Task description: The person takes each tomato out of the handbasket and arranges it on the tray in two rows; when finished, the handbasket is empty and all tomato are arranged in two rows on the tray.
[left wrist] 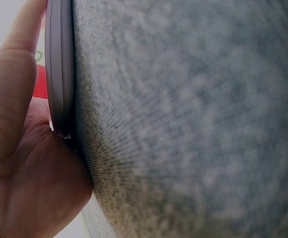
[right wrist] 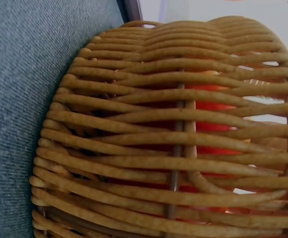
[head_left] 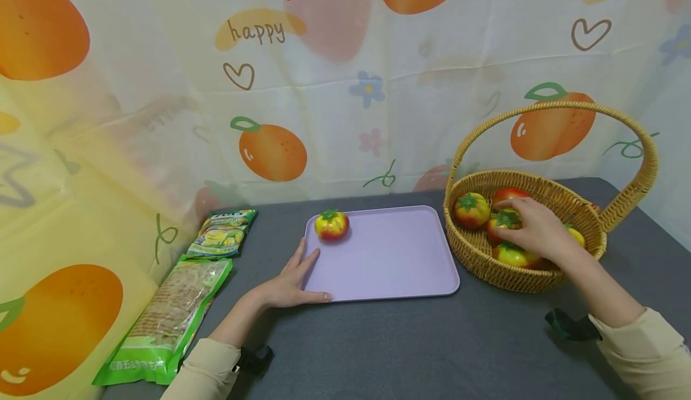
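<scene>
My left hand (head_left: 288, 280) rests spread at the left edge of a light purple tray (head_left: 388, 262), its fingers on the rim and its thumb along the near left corner. One red-and-yellow tomato (head_left: 332, 226) with a green top sits in the tray's far left corner. On the right, my right hand (head_left: 537, 226) reaches into a wicker basket (head_left: 486, 268), with fingers and thumb curled about a tomato (head_left: 503, 223) in the middle. Several other tomatoes (head_left: 471, 210) lie around it. In the right wrist view the basket's woven wall (right wrist: 173, 129) hides most of the hand.
The basket's tall handle (head_left: 556, 106) arches over the tomatoes. At the left lie a small green packet (head_left: 221, 235) and a long green-edged bag (head_left: 173, 310). A fruit-printed cloth (head_left: 335, 106) hangs behind the dark grey table (head_left: 399, 346).
</scene>
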